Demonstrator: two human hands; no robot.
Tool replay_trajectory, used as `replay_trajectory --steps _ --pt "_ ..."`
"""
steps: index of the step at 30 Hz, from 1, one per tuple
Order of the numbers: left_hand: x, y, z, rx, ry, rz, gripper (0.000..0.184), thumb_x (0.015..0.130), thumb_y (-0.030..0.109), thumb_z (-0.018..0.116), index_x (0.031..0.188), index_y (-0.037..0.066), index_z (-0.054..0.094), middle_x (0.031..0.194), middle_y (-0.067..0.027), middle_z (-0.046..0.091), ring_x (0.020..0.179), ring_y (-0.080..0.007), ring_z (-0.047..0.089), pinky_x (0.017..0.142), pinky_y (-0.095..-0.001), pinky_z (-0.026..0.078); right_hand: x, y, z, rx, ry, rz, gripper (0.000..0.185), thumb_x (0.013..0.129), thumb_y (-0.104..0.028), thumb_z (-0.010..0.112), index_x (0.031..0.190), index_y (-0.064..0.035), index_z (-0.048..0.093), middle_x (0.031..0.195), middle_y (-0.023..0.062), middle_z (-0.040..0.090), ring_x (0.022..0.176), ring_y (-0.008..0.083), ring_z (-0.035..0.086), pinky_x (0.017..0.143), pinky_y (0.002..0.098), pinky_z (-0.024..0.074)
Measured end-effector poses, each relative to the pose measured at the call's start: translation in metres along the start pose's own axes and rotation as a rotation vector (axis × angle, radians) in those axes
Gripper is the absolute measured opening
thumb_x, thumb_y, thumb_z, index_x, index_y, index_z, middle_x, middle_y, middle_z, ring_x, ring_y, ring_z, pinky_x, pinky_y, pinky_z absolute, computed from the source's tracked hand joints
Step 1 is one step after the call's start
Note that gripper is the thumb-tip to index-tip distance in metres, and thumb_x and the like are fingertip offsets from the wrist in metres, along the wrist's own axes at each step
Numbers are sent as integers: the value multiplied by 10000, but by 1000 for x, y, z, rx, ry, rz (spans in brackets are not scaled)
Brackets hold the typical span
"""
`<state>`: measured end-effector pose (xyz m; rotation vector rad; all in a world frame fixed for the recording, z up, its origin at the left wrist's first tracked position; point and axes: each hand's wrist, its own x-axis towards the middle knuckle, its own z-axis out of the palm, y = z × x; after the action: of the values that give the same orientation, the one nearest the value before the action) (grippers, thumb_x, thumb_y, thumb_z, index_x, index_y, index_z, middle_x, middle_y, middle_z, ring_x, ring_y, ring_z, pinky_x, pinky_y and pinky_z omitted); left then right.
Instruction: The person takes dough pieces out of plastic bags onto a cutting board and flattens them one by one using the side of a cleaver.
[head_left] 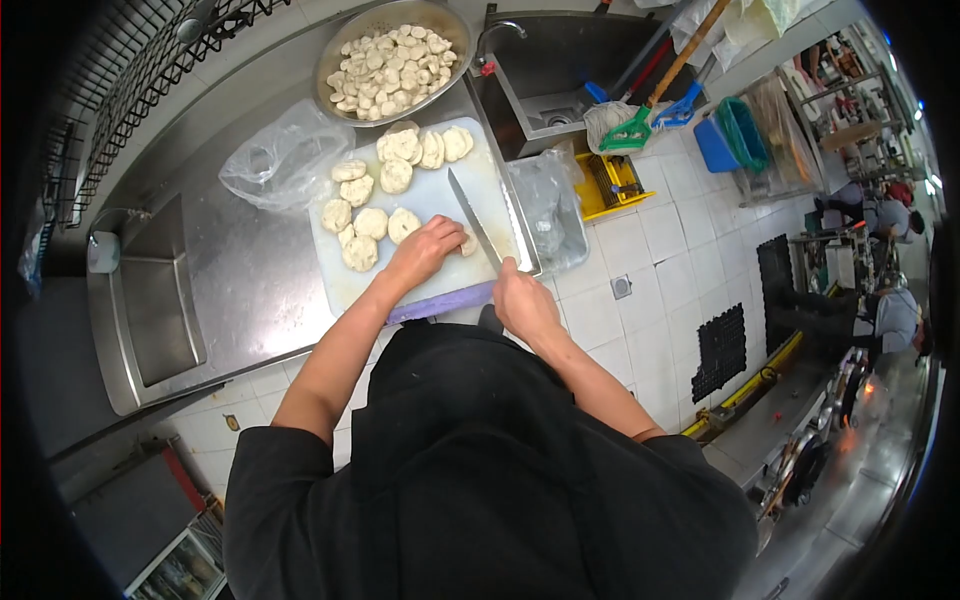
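My right hand (526, 303) is wrapped round the handle of a long kitchen knife (474, 218), its blade slanting up and left over the white cutting board (345, 291). Just left of the blade, my left hand (428, 250) is closed with its fingertips on a pale, dough-like piece (469, 243), partly covered by the fingers. Several pale, lumpy round patties (370, 222) lie beyond and beside my left hand. More patties (399, 146) are grouped at the board's far end. Whether the blade touches the piece I cannot tell.
A metal colander (322, 72) full of small pale chunks stands beyond the board. A clear plastic bag (280, 160) lies on the steel counter (245, 255). Sinks lie left (160, 290) and far right (560, 105). Mops (628, 132), a yellow bucket (603, 187) and distant people are rightward.
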<state>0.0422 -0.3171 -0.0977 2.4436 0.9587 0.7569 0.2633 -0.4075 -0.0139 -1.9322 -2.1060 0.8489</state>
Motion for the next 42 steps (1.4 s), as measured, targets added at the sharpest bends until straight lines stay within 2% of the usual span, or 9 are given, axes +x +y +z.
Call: replay_trajectory --steps 11,20,26,32,33,34,36,37,42 --pt "1 0 2 -56 26 -26 238 838 10 691 1070 32 739 1116 -75 721 1091 -278 647 918 -377 558 20 13 39 148 -55 7 190 979 -96 520 1057 76 519 875 359 699 888 558 685 802 626 528" --pt "-4 -8 10 -62 61 -49 228 835 -8 694 1051 19 760 1116 -82 732 1074 -280 664 909 -375 569 3 -17 -18 49 -177 23 182 972 -74 498 1076 74 516 888 334 721 879 524 718 802 618 559" --pt "-7 -10 13 -41 76 -61 225 821 -15 720 1041 18 754 1080 -93 728 1062 -293 665 899 -384 570 31 5 49 125 -109 40 192 980 -98 492 1058 72 536 895 386 688 916 557 689 837 630 527" --pt "-7 -1 18 -48 115 -152 168 866 30 755 1033 18 746 1095 -117 722 1048 -325 660 908 -415 555 40 2 -3 259 -85 42 295 1008 -173 524 1127 96 550 921 410 673 942 567 675 843 623 530" --pt "-7 2 19 -57 137 -172 152 876 27 748 1026 6 738 1098 -126 715 1046 -336 657 919 -425 550 43 18 5 262 35 -99 360 1033 -236 548 1179 93 539 833 314 706 723 480 711 691 561 570" --pt "-6 5 19 -56 142 -173 152 876 27 748 1026 6 738 1098 -126 715 1046 -336 657 919 -425 550 43 36 10 259 35 -103 360 1033 -236 548 1179 93 539 833 314 706 723 480 711 691 561 570" --pt "-6 10 19 -98 161 -271 187 887 -4 730 1073 -2 721 1125 -148 702 1032 -360 679 888 -423 562 43 33 -16 796 -231 261 354 1050 -273 561 1168 59 530 705 159 649 471 290 612 485 463 542" --pt "-5 11 17 -93 163 -272 187 887 -4 730 1073 -2 721 1125 -148 702 1032 -360 679 888 -423 562 48 36 -19 998 -296 384 315 1054 -279 585 1108 23 513 624 46 509 381 134 455 341 361 446" --pt "6 15 16 -247 134 -612 439 881 -18 656 1319 -13 641 1224 -237 650 998 -378 684 907 -447 559 56 69 -19 1423 -445 407 275 1033 -230 634 1017 -5 477 588 29 451 388 150 469 304 351 423"
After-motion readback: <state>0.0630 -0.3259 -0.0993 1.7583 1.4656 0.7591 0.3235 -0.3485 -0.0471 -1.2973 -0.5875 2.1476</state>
